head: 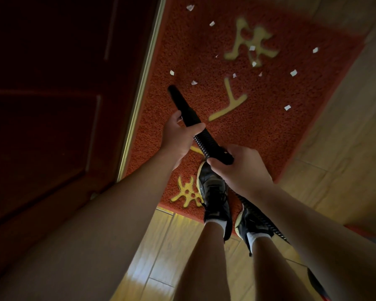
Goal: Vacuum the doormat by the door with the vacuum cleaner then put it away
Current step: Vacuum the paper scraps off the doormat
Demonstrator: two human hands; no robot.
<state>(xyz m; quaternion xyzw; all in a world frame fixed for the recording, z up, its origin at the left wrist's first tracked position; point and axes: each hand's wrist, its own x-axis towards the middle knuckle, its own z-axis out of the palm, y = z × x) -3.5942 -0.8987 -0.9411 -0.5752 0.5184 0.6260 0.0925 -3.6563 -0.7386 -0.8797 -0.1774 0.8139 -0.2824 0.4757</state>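
Paper scraps litter the red doormat; both hands clasp the vacuum nozzle, cleaning barely begun.

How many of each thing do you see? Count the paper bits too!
Hands: 2, left hand, right hand, both gripping the hose
Black vacuum hose: 1
Red doormat: 1
Black shoes: 2
White paper bits: about 14, a few tiny and blurred
Total: about 20
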